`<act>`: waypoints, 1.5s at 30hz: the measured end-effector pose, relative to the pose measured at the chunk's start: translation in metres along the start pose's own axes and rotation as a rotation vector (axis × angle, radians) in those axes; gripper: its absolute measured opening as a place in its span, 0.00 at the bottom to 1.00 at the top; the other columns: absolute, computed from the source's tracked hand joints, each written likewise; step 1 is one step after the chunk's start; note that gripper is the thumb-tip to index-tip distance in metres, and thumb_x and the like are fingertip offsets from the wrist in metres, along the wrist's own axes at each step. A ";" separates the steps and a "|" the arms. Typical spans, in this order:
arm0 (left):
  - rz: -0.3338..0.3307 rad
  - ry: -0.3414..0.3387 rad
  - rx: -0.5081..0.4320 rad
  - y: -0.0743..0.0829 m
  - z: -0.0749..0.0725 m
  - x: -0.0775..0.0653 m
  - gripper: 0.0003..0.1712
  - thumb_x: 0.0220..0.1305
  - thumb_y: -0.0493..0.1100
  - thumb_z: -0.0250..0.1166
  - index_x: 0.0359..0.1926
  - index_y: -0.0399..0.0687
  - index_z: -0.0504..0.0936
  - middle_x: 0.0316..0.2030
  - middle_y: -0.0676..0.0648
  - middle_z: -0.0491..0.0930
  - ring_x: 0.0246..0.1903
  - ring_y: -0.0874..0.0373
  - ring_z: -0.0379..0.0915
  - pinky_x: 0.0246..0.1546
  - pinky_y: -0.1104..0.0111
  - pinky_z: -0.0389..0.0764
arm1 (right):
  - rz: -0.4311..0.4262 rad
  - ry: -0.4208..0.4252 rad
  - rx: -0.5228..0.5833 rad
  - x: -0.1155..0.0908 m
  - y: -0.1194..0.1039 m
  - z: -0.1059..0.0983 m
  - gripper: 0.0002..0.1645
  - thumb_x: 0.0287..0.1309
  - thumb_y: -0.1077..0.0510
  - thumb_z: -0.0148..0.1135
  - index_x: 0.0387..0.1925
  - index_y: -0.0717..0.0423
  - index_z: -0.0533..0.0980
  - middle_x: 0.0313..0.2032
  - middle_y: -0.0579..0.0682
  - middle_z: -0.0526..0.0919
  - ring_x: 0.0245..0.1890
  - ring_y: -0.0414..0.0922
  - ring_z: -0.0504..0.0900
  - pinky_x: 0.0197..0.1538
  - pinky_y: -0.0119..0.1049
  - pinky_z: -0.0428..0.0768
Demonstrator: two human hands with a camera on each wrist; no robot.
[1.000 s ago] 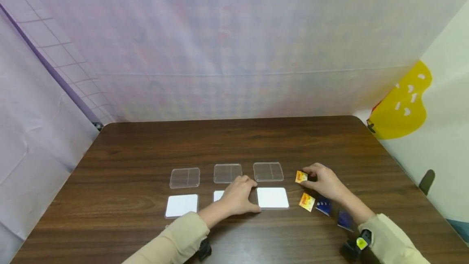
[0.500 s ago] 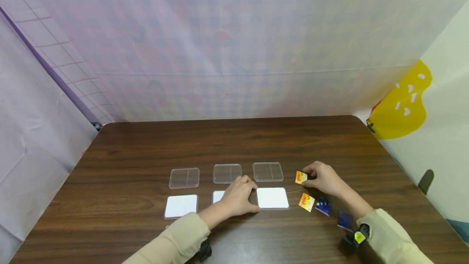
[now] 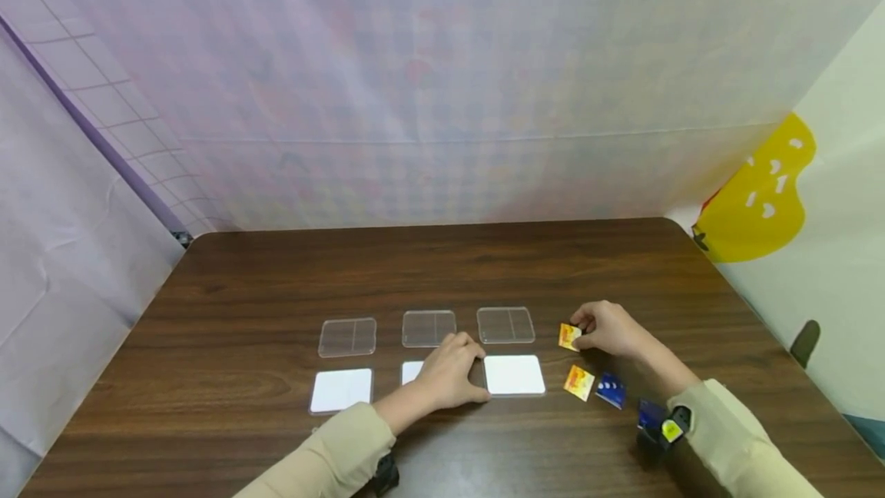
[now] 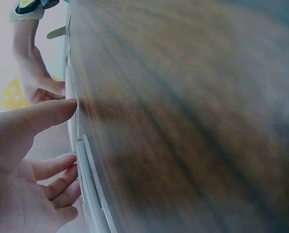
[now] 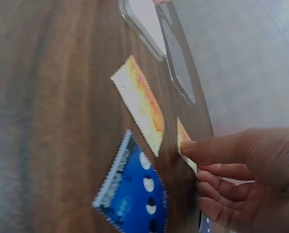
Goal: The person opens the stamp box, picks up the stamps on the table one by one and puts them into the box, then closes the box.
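Note:
My right hand (image 3: 608, 329) pinches a small yellow-and-orange sachet (image 3: 568, 336) by its right side, low over the table. In the right wrist view the thumb lies on that sachet (image 5: 183, 138). A second yellow sachet (image 3: 578, 382) lies just below, beside a dark blue sachet (image 3: 611, 390) with pale spots and zigzag edges. Another blue sachet (image 3: 650, 413) is partly covered by the right wrist camera. My left hand (image 3: 445, 375) spreads over the middle white-filled case (image 3: 411, 370), hiding most of it. Its thumb and fingertips touch the left edge of the right white-filled case (image 3: 515, 374).
A third white-filled case (image 3: 342, 390) lies to the left. Clear plastic lids, the left (image 3: 348, 337), middle (image 3: 429, 327) and right (image 3: 505, 325), form a row behind the cases. The brown wooden table (image 3: 442, 267) ends at a curtain (image 3: 442, 98).
The right wrist and forearm have swung slightly left and up, now overlapping the lower blue sachet. The pinched sachet has barely shifted, and the left hand stays in place.

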State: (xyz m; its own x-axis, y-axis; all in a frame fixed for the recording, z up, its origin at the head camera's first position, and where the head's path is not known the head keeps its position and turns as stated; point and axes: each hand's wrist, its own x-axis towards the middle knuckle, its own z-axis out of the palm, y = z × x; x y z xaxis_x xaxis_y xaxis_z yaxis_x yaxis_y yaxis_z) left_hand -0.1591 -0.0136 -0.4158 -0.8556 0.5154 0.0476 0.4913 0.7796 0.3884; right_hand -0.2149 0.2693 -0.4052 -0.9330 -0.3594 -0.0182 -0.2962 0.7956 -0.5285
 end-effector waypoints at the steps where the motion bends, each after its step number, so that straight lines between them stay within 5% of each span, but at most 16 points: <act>1: -0.001 -0.001 -0.001 0.000 0.000 0.000 0.32 0.39 0.54 0.73 0.46 0.44 0.79 0.43 0.49 0.74 0.43 0.57 0.67 0.43 0.70 0.73 | 0.006 -0.010 0.004 0.001 0.000 -0.001 0.15 0.35 0.63 0.71 0.28 0.66 0.77 0.24 0.49 0.78 0.25 0.41 0.74 0.29 0.33 0.75; 10: -0.004 -0.009 -0.007 0.001 0.000 -0.001 0.32 0.39 0.53 0.74 0.46 0.44 0.79 0.43 0.49 0.73 0.43 0.57 0.67 0.43 0.70 0.73 | 0.015 -0.035 0.008 0.006 0.005 -0.001 0.17 0.30 0.61 0.71 0.26 0.62 0.75 0.22 0.46 0.77 0.24 0.39 0.72 0.28 0.33 0.72; 22: -0.002 -0.005 -0.018 0.001 -0.001 -0.001 0.32 0.39 0.53 0.74 0.46 0.43 0.79 0.43 0.49 0.74 0.43 0.57 0.67 0.43 0.70 0.73 | 0.048 0.041 0.202 0.001 0.015 0.002 0.05 0.43 0.71 0.57 0.26 0.68 0.77 0.21 0.49 0.77 0.19 0.39 0.73 0.21 0.30 0.76; 35: -0.001 -0.003 -0.016 0.000 -0.001 -0.001 0.32 0.39 0.53 0.73 0.46 0.43 0.79 0.43 0.49 0.74 0.43 0.57 0.67 0.43 0.71 0.73 | 0.137 -0.086 0.470 -0.004 0.018 -0.006 0.13 0.49 0.69 0.55 0.36 0.76 0.75 0.31 0.55 0.80 0.28 0.40 0.77 0.30 0.34 0.80; 45: -0.001 0.000 -0.020 0.001 -0.001 -0.001 0.32 0.39 0.52 0.73 0.46 0.43 0.78 0.43 0.48 0.74 0.44 0.57 0.67 0.43 0.70 0.74 | 0.114 -0.174 0.531 -0.004 0.002 -0.010 0.16 0.49 0.67 0.55 0.39 0.76 0.74 0.33 0.55 0.80 0.31 0.43 0.77 0.33 0.35 0.81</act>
State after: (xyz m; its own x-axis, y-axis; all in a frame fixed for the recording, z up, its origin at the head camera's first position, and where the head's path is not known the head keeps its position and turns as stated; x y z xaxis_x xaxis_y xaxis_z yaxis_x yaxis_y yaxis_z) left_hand -0.1579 -0.0140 -0.4145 -0.8563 0.5143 0.0473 0.4867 0.7730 0.4069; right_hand -0.2138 0.2776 -0.3974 -0.8922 -0.3967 -0.2160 -0.0102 0.4956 -0.8685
